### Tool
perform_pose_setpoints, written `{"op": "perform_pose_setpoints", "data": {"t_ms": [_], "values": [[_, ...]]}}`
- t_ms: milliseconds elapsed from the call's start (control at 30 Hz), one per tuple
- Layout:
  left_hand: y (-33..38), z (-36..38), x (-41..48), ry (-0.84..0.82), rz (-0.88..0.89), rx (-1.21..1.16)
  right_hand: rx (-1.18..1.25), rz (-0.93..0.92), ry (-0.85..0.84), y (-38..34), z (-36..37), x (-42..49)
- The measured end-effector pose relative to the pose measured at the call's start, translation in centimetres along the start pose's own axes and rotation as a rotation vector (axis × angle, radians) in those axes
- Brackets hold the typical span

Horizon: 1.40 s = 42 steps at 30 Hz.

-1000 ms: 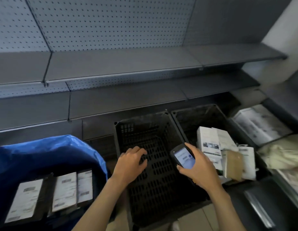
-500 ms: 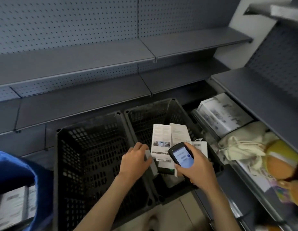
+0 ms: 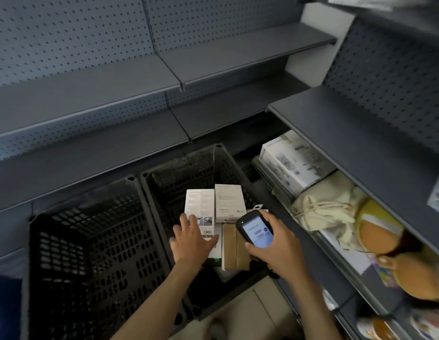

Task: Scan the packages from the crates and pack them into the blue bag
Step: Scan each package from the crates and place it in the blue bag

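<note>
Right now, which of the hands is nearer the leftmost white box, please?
Left: the left hand is at the white box's lower edge; the right hand holds the scanner farther right.

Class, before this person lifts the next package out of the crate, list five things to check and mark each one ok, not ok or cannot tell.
1. Scanner held in the right hand, screen lit: ok.
2. Left hand free, fingers spread over the white box: ok.
3. Box gripped: not ok, no fingers curled round it yet.
4. Box already scanned: cannot tell, the screen text is unreadable.
5. Blue bag opening in sight for packing: not ok, only a sliver shows at the left edge.
</note>
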<state>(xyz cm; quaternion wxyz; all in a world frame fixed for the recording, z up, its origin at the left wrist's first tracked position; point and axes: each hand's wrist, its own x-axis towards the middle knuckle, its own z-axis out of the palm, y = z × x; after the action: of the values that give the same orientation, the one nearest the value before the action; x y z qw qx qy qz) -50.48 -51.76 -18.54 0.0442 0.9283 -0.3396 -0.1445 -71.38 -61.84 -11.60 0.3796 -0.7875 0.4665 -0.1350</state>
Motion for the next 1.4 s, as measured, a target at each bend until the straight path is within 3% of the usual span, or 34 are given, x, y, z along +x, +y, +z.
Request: {"op": "perform_pose_setpoints", "data": {"t_ms": [167, 367, 633, 767, 1067, 1267, 1400], "values": [[0.5, 0.1, 0.7, -0.030, -0.094, -0.267, -0.021, 0.004, -0.026, 0.5, -0.3, 1.1], [-3.0, -1.6, 1.0, 0.017, -0.072, -0.456, 0.083, -0.002, -0.074, 0.0, 1.3, 2.8], [-8.2, -5.3, -0.6, 0.115, -0.052, -0.880, 0.233, -0.077, -0.174, -6.7, 6.6, 5.3], [-13.2, -7.2, -1.9, 0.141, -0.088, -1.031, 0.284, -0.094, -0.229, -11.3, 10.2, 4.9], [-27.5, -10.1, -7.1, 0.217, -0.346, -1.310, 0.312, -0.208, -0.464, -21.6, 20.8, -0.6], [-35.5, -10.7, -10.9, 0.149, -0.446, -1.475, 0.324, -0.235, -0.591, -26.5, 27.7, -5.9], [-40.1, -10.7, -13.2, -0.040, -0.447, -1.605, 0.311, -0.232, -0.578, -28.4, 32.2, -9.3]]}}
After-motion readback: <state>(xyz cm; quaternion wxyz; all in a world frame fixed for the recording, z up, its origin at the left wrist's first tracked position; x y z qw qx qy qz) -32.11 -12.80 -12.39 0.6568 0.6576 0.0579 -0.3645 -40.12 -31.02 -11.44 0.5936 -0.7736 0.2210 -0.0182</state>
